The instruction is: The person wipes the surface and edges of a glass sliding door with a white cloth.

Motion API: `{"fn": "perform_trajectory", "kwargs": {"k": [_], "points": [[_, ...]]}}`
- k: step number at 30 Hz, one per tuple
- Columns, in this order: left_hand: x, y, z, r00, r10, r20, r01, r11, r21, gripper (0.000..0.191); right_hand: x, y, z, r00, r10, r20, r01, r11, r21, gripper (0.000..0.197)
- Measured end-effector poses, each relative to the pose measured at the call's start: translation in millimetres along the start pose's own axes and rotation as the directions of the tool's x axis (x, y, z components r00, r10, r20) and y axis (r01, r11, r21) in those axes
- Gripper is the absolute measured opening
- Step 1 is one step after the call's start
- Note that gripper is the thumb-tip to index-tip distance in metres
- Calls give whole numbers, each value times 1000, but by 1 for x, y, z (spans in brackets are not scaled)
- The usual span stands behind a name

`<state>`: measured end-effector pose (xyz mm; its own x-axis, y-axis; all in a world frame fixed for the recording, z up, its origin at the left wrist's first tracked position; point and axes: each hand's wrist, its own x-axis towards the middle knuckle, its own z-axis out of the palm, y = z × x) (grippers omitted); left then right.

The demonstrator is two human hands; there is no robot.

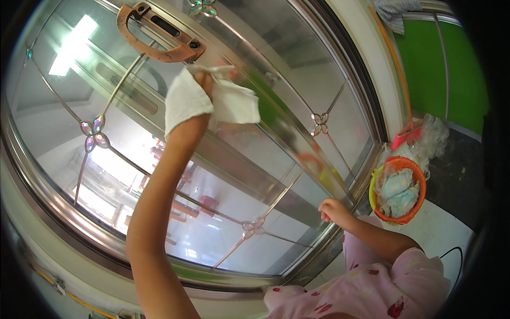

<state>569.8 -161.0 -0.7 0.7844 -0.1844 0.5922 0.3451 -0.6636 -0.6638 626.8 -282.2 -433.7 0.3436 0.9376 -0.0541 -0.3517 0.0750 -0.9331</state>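
My left hand grips a white cloth, which drapes over the wrist and hangs out to both sides. The cloth is against or just in front of the metal stile of a glass sliding door; I cannot tell whether it touches. Just above it is the copper-coloured door handle, a curved pull with scuffed paint. My right hand is held low by my knee, near the door's bottom corner, its fingers curled with nothing visible in them.
Jewelled flower ornaments join thin metal bars across the glass. At the right stands an orange-rimmed waste bin holding rubbish. Behind it lie clear plastic bags and a red dustpan or broom head with an orange pole.
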Motion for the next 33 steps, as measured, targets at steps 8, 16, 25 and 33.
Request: {"fn": "perform_trajectory", "kwargs": {"k": [8, 16, 25, 33], "points": [[1, -12, 1, 995, 73, -63, -69, 996, 62, 12, -2, -6, -6, 1000, -1, 6, 1, 1000, -14, 15], [-19, 31, -15, 967, 23, 255, 66, 940, -334, 13, -4, -11, -13, 999, -31, 18, 32, 999, -33, 18], [58, -97, -83, 783, 223, -581, 61, 902, 428, 47, -9, -15, -18, 1000, -26, -8, 25, 998, -56, 17], [83, -135, -55, 854, -232, -466, 278, 960, 31, 34, -6, -9, -10, 1000, -22, 19, 23, 999, -47, 16]]}}
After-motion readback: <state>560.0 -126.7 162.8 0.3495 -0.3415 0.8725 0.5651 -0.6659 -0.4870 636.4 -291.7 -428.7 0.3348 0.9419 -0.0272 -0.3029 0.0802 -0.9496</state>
